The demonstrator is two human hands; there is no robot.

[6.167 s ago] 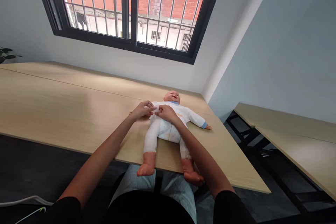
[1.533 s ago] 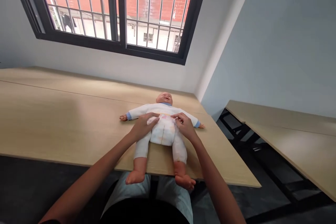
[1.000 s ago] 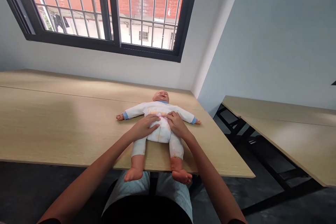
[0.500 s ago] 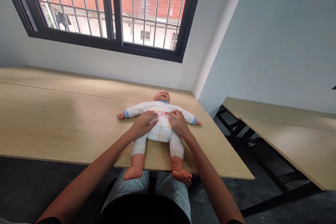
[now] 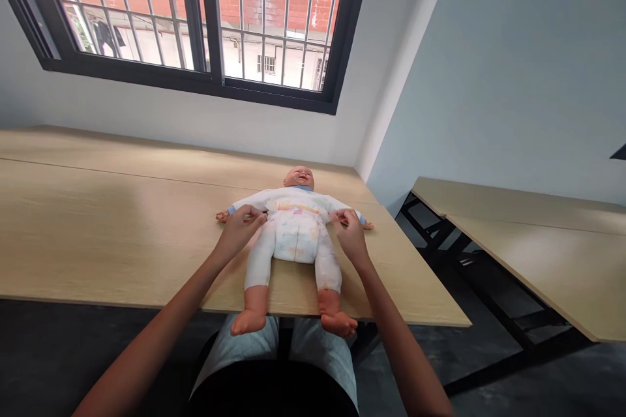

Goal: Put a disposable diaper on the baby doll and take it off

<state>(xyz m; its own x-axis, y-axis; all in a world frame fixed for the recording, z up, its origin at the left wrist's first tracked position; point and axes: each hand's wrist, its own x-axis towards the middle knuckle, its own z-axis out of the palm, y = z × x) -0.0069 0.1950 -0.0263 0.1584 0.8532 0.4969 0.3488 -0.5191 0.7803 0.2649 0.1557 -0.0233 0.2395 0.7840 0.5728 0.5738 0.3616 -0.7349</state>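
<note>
A baby doll (image 5: 299, 177) lies on its back on the wooden table, arms spread, feet over the front edge. It wears a white suit with blue cuffs, and over that a white diaper (image 5: 296, 241) with a coloured waistband. At the diaper's left side, my left hand (image 5: 240, 228) pinches its edge near the waist. My right hand (image 5: 351, 231) is closed in a similar pinch at the opposite side of the waist. Fingers partly cover the bits of material held.
The light wooden table (image 5: 122, 228) runs along the wall under a barred window (image 5: 205, 19). A second table (image 5: 542, 241) with black legs stands to the right, across a gap. My legs (image 5: 244, 352) are close under the table's front edge.
Both hands have moved apart from the diaper's front to its two sides, and their fingers have gone from lying flat to pinching. The doll stays in place.
</note>
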